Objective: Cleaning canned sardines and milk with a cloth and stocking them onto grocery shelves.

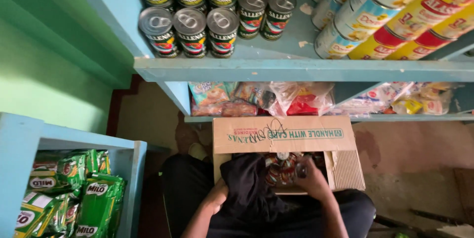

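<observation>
An open cardboard box (pixel 284 135) sits on my lap below the shelves, with several small tins (pixel 280 167) inside. My right hand (pixel 310 178) reaches into the box and closes on one small tin. My left hand (pixel 216 197) rests at the box's left side, against a black cloth (pixel 247 186) that hangs over the box edge. Whether the left hand grips the cloth or the box is hidden.
A light blue shelf (pixel 296 69) above carries rows of small tins (pixel 190 28) and larger yellow and white cans (pixel 395 13). The shelf below holds snack packets in plastic bags (pixel 276 99). At the left, a blue cabinet (pixel 133 169) holds green sachet packs (pixel 74 188).
</observation>
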